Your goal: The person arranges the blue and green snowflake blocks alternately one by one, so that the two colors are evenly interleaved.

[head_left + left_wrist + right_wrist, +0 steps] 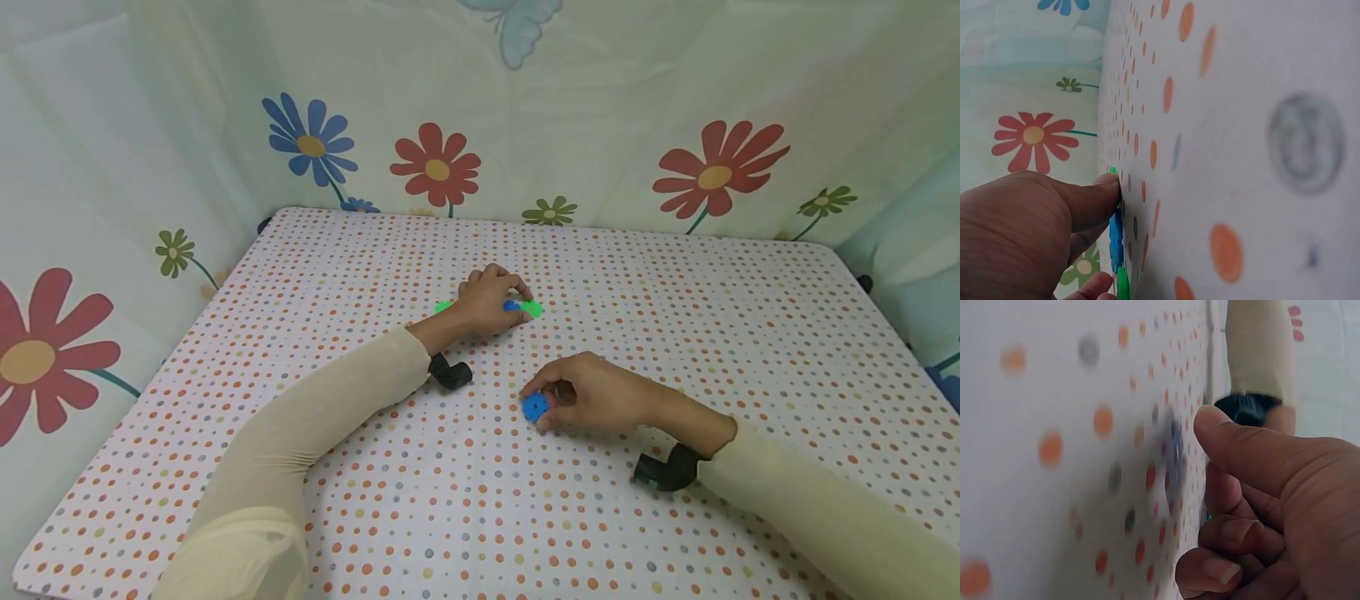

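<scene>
Low over the table, my left hand (489,303) pinches a green notched disc (532,309) between thumb and forefinger. Beside that disc, under the hand, a blue disc (512,306) shows. Another green disc (444,307) peeks out on the hand's left side. In the left wrist view the blue discs (1116,244) and a green disc (1123,284) line up flat along the table. Nearer the front, my right hand (600,392) has thumb and forefinger curled round a loose blue notched disc (536,407). That disc is blurred (1174,459) in the right wrist view.
A white table cloth (420,500) with coloured dots covers the table. Flower-printed curtains (585,100) hang behind it and at both sides. A black wrist mount (450,373) is at the left wrist, another mount (670,468) at the right.
</scene>
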### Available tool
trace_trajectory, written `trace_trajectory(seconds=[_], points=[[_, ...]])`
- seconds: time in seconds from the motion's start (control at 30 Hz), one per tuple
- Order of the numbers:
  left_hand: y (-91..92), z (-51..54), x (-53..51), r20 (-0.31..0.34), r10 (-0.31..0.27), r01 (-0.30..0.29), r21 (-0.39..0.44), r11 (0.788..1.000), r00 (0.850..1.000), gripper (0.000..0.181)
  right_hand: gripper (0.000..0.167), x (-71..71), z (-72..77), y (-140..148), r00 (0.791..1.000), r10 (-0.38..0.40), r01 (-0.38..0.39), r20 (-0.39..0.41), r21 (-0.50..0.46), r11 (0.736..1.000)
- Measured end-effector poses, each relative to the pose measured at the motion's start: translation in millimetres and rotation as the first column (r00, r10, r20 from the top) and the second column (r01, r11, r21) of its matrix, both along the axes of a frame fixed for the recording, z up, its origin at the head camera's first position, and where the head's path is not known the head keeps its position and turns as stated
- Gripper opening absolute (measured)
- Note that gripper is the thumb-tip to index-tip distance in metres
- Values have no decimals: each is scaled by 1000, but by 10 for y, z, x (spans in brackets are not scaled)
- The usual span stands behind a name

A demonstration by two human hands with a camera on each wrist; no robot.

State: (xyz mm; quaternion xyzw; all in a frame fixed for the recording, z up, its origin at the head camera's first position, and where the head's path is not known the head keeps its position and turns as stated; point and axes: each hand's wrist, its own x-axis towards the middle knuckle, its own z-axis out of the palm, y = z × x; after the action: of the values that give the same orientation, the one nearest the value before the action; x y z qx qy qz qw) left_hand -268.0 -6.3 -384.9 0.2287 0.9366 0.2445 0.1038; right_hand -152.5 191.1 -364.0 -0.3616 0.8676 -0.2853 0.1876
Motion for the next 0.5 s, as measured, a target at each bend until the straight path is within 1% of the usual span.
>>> trace_trajectory(seconds=[0.17,0.3,0.5], points=[[8,-19,-13,-8,6,-6,-4,1000,1000,33,31,-196,19,113,997,-69,70,-30,14,997],[9,-17,-15,-6,7,-7,-4,1000,1000,33,29,-349,31,199,989,-137,139,-59,42,989],[2,1,-8,0,0,0,-1,1000,1000,33,28,-558,5,309,976,-181,189,-121,54,981]])
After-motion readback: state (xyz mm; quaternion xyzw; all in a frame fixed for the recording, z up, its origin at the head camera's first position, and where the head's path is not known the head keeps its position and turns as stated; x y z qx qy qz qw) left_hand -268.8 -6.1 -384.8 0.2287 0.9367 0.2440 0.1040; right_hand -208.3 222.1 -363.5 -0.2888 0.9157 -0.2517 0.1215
